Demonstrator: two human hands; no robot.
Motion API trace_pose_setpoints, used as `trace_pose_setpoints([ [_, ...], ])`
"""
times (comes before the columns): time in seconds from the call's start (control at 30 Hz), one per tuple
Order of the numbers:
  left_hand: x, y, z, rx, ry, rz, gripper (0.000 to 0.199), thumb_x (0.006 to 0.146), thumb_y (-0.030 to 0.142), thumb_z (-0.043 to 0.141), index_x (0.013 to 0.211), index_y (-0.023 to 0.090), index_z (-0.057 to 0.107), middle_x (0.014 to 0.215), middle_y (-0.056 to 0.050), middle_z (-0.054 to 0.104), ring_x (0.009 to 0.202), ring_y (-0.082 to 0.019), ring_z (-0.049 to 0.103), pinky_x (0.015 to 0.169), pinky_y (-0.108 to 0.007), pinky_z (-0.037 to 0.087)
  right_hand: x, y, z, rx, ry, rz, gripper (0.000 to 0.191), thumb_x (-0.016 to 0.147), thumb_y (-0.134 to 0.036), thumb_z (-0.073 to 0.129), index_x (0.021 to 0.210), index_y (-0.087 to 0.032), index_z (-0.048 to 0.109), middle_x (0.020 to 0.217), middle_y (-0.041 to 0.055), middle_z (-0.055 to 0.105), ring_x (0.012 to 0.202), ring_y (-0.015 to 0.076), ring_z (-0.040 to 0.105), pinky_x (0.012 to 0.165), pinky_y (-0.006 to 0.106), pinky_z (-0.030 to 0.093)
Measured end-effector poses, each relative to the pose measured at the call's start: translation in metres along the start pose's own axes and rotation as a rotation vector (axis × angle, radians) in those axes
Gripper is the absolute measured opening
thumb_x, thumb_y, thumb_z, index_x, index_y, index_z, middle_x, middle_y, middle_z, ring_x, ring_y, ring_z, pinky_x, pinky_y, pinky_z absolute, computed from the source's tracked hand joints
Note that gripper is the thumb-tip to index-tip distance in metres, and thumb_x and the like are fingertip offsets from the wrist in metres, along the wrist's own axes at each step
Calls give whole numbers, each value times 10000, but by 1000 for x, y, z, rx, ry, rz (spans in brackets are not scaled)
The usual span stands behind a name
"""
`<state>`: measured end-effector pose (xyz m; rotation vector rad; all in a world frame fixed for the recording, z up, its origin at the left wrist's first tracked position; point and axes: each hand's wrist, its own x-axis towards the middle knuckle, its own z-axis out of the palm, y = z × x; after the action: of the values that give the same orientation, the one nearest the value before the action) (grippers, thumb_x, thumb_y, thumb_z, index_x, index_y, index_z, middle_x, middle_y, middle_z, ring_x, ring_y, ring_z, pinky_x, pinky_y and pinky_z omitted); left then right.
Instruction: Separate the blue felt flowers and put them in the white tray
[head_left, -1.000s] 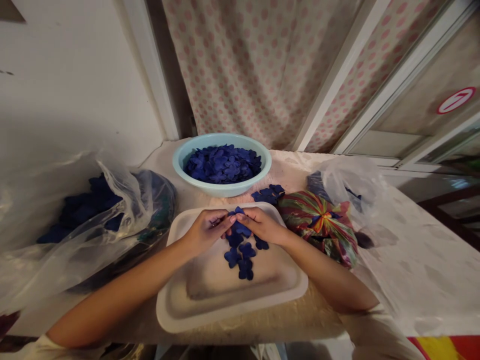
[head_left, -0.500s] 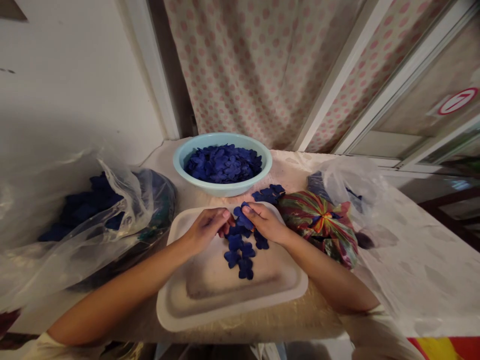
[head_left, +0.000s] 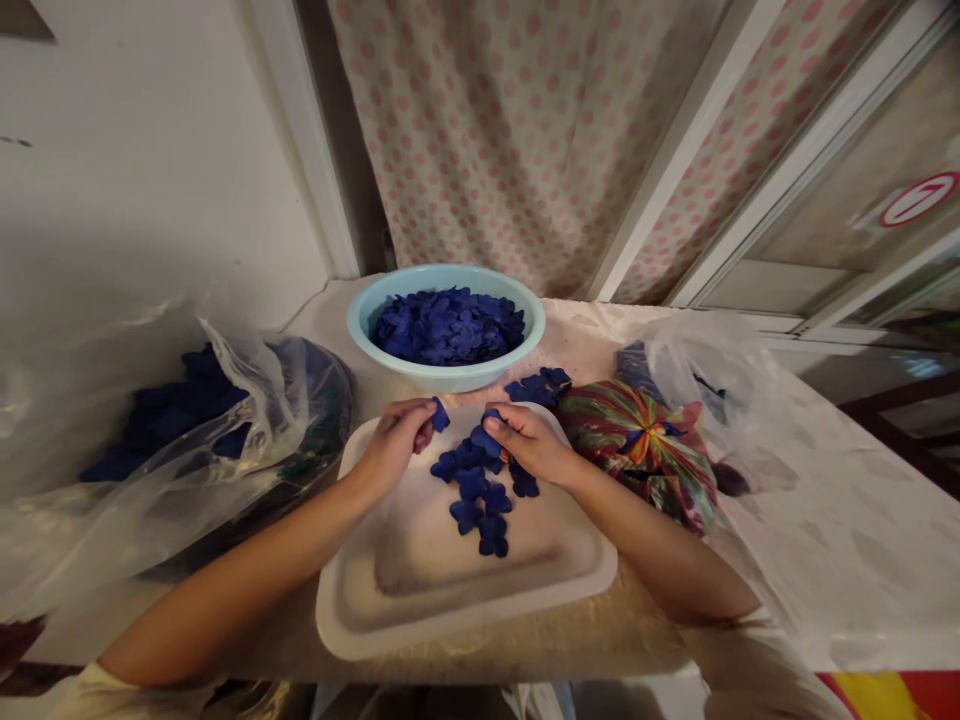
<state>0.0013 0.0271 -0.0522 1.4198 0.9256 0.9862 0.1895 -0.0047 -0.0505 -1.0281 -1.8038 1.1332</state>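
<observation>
A small blue fabric flower point(head_left: 440, 414) stands up from the left hand point(head_left: 391, 448), pinched by a petal between thumb and fingers. A second blue flower point(head_left: 487, 440) is pinched the same way in the right hand point(head_left: 531, 445). The two hands are apart, with a narrow gap between them, above the far part of a white plastic tray point(head_left: 390, 625). A loose chain of blue flowers point(head_left: 472, 490) lies on the tray, running from beneath the hands toward its middle. These cut-outs look very light and limp and apt to cling together, so a petal edge between finger and thumb seems the surest hold. Past the tray's far edge, a small cluster of flowers point(head_left: 538, 385) lies on the worktop point(head_left: 825, 540), and behind it a pale blue basin point(head_left: 442, 378) holds a deep heap of them. To the left, a clear plastic bag point(head_left: 225, 400) holds more blue flowers; to the right sit a striped red-and-green cloth bundle point(head_left: 637, 450) and another plastic bag point(head_left: 697, 355).
</observation>
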Motion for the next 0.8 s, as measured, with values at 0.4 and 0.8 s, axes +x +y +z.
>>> trace_pose_setpoints([
  [0.4,-11,9,11,330,-391,90,327,820,369,479,591,137,503,524,20,475,481,-79,446,461,-193,327,2,-3,2,-55,-83,-66,441,871,-516,371,661,-151,499,601,-19,453,555,82,411,519,201,340],
  [0.8,-2,12,9,158,-11,-52,316,777,356,471,557,139,534,472,13,503,403,-75,436,403,-190,323,3,2,3,92,-63,-51,266,880,-409,433,772,-174,496,621,-32,492,528,81,477,511,205,405],
])
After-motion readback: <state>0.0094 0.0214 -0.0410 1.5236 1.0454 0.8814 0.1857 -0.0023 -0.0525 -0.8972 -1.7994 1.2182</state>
